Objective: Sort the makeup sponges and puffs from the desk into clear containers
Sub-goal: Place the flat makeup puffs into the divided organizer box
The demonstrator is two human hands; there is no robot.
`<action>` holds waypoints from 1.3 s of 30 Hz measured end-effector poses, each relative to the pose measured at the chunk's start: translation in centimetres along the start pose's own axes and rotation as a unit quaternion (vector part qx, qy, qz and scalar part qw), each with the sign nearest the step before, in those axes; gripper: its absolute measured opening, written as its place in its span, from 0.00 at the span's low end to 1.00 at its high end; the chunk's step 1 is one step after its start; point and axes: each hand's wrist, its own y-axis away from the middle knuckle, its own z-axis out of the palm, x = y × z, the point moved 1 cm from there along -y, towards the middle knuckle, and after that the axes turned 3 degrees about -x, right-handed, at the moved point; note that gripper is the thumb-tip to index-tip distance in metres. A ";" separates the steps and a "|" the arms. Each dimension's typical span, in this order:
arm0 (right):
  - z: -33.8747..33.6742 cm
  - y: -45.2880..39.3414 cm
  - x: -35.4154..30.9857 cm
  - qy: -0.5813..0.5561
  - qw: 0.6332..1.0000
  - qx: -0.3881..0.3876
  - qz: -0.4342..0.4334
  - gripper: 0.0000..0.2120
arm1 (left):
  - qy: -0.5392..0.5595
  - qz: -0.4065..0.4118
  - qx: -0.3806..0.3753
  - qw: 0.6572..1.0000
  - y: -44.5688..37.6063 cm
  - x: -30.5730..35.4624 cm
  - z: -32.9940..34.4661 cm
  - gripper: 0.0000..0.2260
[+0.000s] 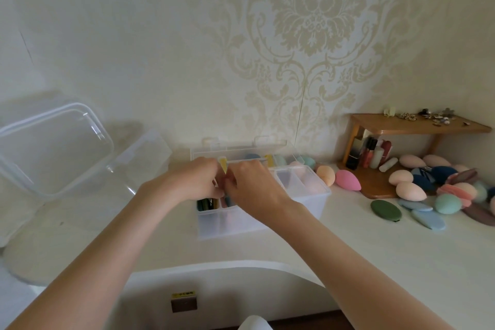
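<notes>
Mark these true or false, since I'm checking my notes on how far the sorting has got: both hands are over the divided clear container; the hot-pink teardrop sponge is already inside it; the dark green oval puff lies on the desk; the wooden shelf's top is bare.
1. Both hands, left hand and right hand, are over the divided clear plastic container. True.
2. The hot-pink teardrop sponge is inside it. False: it lies on the desk to the container's right.
3. The dark green oval puff lies on the white desk. True.
4. The small wooden shelf has a bare top. False: small trinkets sit on it.
</notes>
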 end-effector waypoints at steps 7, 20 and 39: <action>0.4 0.0 0.8 0.013 0.999 -0.017 -0.035 0.13 | 0.010 -0.001 -0.003 1.000 -0.2 -0.2 0.2 0.07; -0.2 0.8 1.7 -0.094 0.995 0.006 -0.022 0.09 | -0.021 -0.011 -0.034 0.999 -1.4 -0.2 0.7 0.10; -6.5 3.5 14.0 0.139 0.951 0.047 0.271 0.12 | -0.145 -0.040 -0.060 0.987 -2.0 3.4 1.0 0.08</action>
